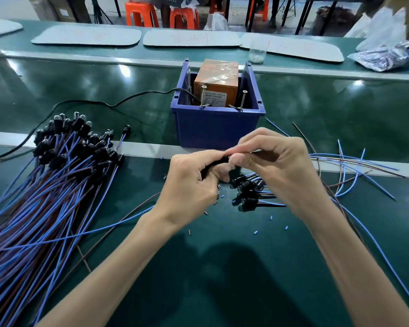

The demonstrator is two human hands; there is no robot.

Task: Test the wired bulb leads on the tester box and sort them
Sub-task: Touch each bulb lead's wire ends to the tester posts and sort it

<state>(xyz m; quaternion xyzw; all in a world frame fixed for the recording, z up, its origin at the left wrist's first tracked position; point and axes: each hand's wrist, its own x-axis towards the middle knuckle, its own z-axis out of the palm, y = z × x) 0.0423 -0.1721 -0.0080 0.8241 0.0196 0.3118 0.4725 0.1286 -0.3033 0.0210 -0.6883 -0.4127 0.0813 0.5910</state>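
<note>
My left hand [194, 182] grips the black socket end of a wired bulb lead [219, 161] in front of the blue bin [216, 128]. My right hand [279, 171] pinches the same lead from the right, fingers curled over it. An orange tester box [216, 82] stands in the bin, with two screws [243, 99] sticking up at its front. A large bundle of bulb leads [64, 166] with blue and brown wires lies at the left. A small cluster of leads [248, 192] lies under my right hand.
Loose blue and brown wires [347, 166] spread across the green mat at the right. A black cable [99, 103] runs from the bin to the left. Small cut insulation bits [270, 217] dot the mat. A clear cup [257, 51] and grey boards [191, 38] sit at the back.
</note>
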